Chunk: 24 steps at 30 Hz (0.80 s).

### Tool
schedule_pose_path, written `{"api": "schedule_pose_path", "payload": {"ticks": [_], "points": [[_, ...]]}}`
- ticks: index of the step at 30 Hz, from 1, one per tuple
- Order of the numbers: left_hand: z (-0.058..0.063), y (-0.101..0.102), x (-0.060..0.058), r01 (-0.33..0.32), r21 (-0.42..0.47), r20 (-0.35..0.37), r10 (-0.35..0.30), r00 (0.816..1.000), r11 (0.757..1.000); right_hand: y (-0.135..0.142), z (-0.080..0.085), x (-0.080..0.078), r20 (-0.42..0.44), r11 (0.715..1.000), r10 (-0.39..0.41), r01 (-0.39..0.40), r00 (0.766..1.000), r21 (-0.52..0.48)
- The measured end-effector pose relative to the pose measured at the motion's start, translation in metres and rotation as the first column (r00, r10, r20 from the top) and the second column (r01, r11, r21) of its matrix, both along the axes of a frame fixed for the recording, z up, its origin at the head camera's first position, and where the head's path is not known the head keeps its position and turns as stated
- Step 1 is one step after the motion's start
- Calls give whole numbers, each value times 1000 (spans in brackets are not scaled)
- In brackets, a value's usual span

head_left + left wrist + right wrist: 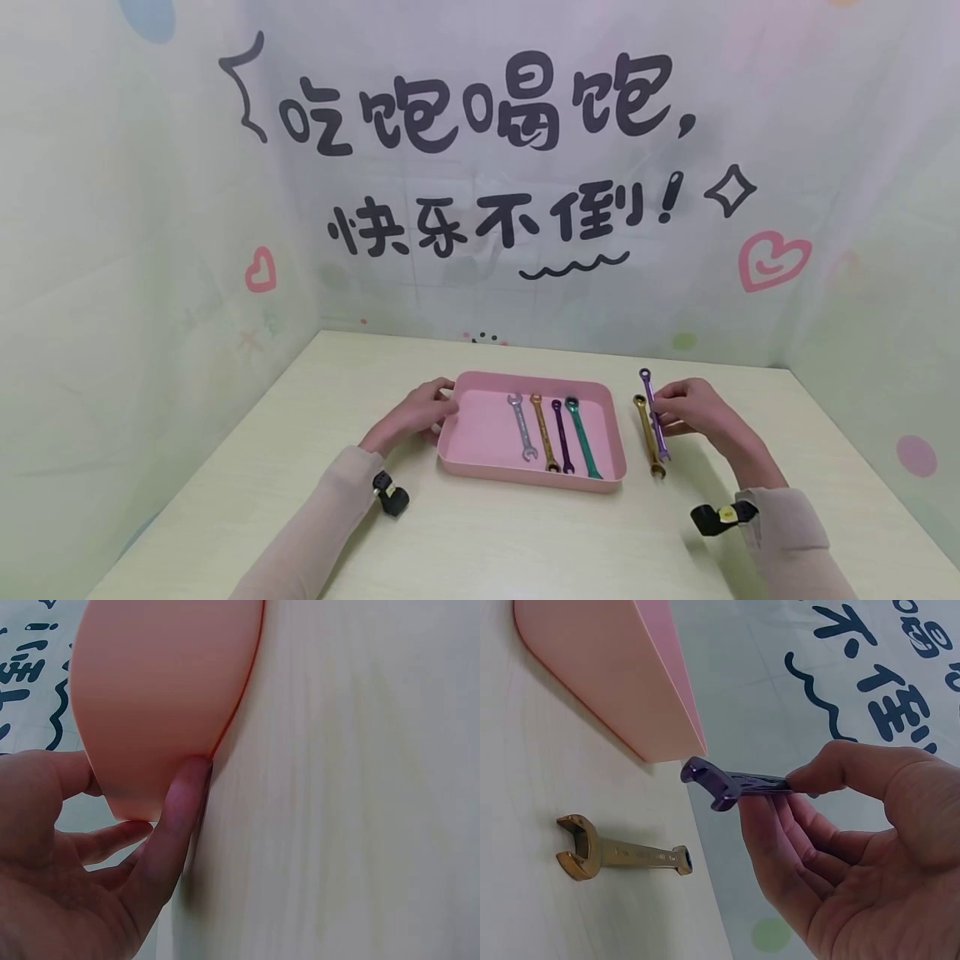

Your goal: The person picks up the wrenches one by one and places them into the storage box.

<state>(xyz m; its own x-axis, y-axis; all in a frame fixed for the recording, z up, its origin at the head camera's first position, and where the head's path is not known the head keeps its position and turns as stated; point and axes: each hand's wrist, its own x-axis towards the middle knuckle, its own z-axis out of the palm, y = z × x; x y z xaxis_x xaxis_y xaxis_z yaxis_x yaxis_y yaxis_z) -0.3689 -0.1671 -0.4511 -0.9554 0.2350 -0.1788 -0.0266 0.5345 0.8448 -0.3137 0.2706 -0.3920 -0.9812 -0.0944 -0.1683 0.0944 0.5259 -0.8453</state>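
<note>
A pink rectangular tray [480,429] sits on the table, its left end held by my left hand [420,410]. In the left wrist view the fingers of that hand [71,877] lie round the tray's end wall [161,712]. Inside the tray lie a silver wrench [523,427], a gold one [545,433], a dark purple one [563,437] and a green one [583,437], side by side. My right hand [696,408] pinches a purple wrench [757,784] above the table, right of the tray. Below it, another gold wrench [641,853] lies on the table.
The pale wooden table [525,542] runs back to a printed curtain [480,292] with dark lettering. More curtain hangs at the left and right sides. Small black cameras [723,518] are strapped to both wrists.
</note>
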Motion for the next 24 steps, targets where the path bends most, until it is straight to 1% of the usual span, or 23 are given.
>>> {"api": "schedule_pose_path", "payload": {"ticks": [15, 24], "points": [[1, 0, 1, -3, -1, 7, 3, 1000, 1000, -6, 1, -2, -5, 1000, 2, -2, 1000, -1], [1, 0, 0, -1, -9, 2, 1, 1000, 1000, -9, 2, -2, -16, 1000, 12, -12, 1000, -26]]}}
